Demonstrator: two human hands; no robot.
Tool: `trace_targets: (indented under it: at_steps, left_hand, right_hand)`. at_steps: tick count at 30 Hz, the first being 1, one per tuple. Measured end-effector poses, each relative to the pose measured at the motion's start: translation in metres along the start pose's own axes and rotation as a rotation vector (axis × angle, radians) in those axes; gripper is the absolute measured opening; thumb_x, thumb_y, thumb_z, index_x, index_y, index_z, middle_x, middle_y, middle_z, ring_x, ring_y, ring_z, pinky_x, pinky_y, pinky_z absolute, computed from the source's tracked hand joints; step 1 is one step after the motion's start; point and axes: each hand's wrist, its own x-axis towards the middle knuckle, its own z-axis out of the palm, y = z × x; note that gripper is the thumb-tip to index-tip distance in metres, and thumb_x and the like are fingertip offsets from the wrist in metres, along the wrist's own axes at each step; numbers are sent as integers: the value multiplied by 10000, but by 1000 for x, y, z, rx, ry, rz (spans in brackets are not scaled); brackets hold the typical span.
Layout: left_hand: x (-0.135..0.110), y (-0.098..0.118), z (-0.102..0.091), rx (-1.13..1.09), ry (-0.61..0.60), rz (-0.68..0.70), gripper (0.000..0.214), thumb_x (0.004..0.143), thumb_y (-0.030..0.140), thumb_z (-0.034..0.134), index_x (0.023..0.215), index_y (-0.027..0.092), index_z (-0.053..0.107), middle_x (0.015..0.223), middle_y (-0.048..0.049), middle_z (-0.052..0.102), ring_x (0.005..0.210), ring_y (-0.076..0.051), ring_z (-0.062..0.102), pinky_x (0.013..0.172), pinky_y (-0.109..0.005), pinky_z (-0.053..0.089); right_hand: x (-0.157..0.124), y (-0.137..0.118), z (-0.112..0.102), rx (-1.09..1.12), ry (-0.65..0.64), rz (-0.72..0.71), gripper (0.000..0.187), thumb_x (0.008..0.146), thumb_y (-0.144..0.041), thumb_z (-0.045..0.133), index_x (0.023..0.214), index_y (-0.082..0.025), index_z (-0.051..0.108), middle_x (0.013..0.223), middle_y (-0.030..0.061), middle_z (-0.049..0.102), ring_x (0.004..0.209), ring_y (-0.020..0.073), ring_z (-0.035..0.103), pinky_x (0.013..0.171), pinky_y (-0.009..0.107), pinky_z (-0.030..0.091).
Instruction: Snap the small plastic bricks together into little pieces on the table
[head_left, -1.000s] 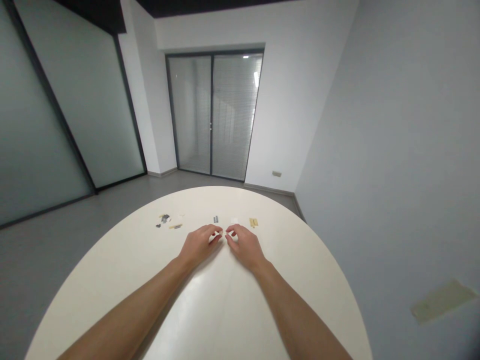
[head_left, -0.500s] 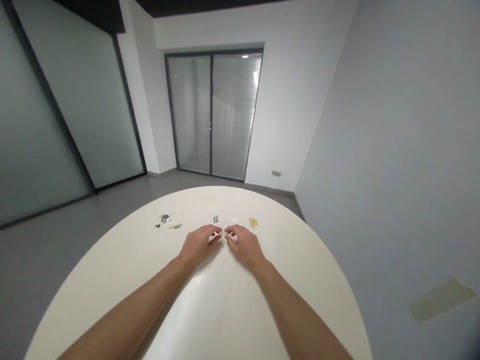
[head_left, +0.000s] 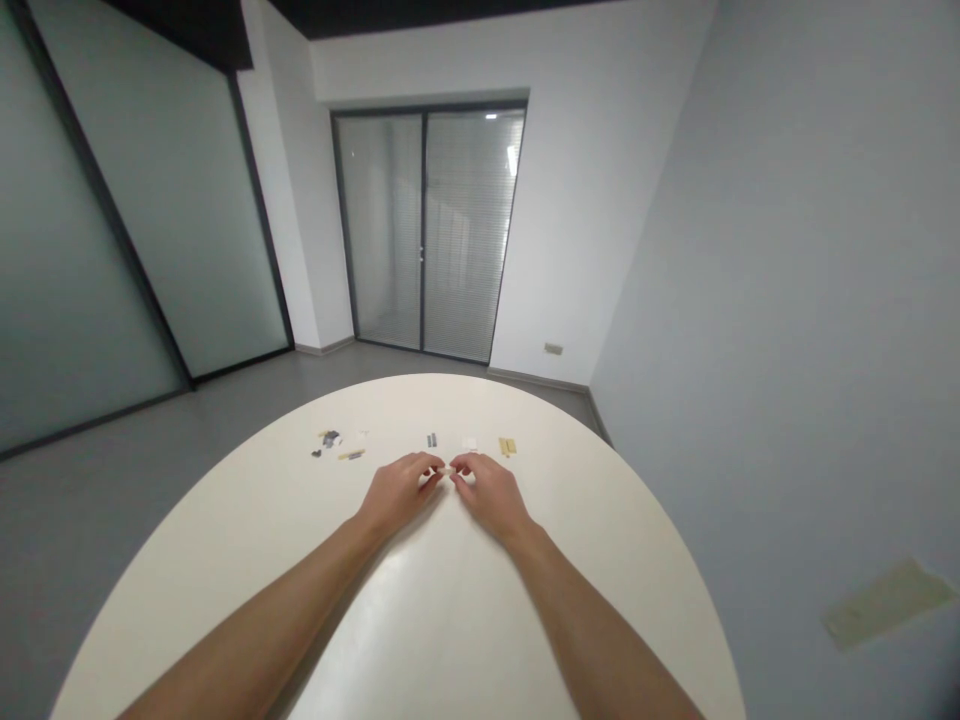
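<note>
Over the middle of the round white table (head_left: 420, 640), my left hand (head_left: 401, 488) and my right hand (head_left: 486, 490) meet almost fingertip to fingertip. Thumb and fingers of each hand pinch a small pale piece (head_left: 446, 471) from either end. It is too small to tell its exact kind. Just beyond my left hand lie two small grey strips (head_left: 431, 440). A white piece (head_left: 469, 444) is on the table past my right fingers, and flat yellow pieces (head_left: 508, 446) lie to its right.
At the table's left are a cluster of small dark grey pieces (head_left: 330, 438), a dark bit (head_left: 316, 453) and a yellow and grey strip (head_left: 352, 455). Past the far table edge stand a glass door (head_left: 427, 230) and white walls. A frosted glass partition (head_left: 165, 200) is on the left.
The pale piece now shows more plainly between my fingertips. Both hands stay in nearly the same place, and the pieces on the table have not moved.
</note>
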Motion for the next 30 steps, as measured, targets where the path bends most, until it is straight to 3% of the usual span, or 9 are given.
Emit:
trace_targets:
  at_steps: [18,30]
  left_hand:
    - [-1,-1,0,0,-32,-5,208,923,309,530,1017,276,712,985,-3,749,912,-179,683,771,-271,500]
    - [1,5,-5,-7,-67,79,304,978,359,417,1092,310,694,1042,13,730,935,-164,679,760,-255,505]
  right_hand:
    - [-1,0,-2,-35,0,1,109,889,-156,592,954,-234,631,938,1,685,923,168,623,816,280,447]
    - [1,2,1,-23,26,-39,89,894,-169,608,954,-229,635,947,11,692,926,173,628,838,285,455]
